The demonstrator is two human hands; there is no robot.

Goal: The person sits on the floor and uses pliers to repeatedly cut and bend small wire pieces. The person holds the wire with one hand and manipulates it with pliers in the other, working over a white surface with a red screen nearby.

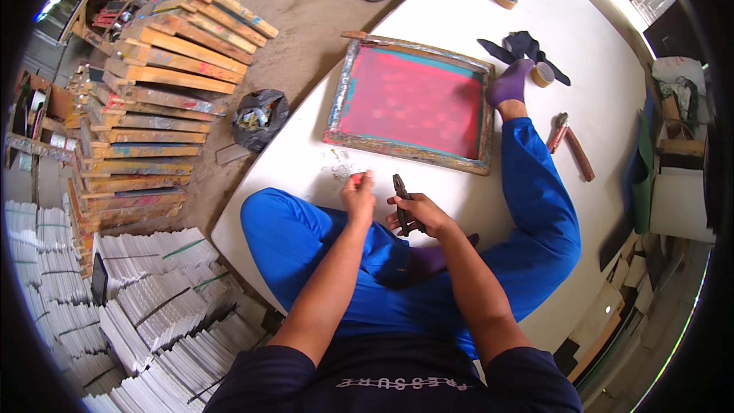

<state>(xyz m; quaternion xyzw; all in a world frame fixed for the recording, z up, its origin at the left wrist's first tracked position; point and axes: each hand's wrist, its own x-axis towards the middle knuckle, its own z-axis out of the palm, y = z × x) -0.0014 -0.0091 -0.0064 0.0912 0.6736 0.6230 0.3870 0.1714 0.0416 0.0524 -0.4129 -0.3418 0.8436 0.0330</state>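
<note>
My right hand (430,214) is closed round a pair of dark pliers (400,190), whose head points away from me. Beside it, to the left, my left hand (358,200) has its fingertips pinched together; whatever is in them is too small to name. Just beyond both hands lies a wooden screen-printing frame (417,159) with pink mesh (413,103) bordered in teal. Neither hand touches it. Small loose bits (339,164) are scattered on the white board (451,183) left of the frame's near edge.
My foot (511,82) rests against the frame's right side. Farther right lie a hammer (579,154), a red-handled tool (559,134), black cloth (523,46) and tape rolls (543,74). Leftward are a black bag (260,118), stacked wooden frames (153,138) and paper stacks (164,298).
</note>
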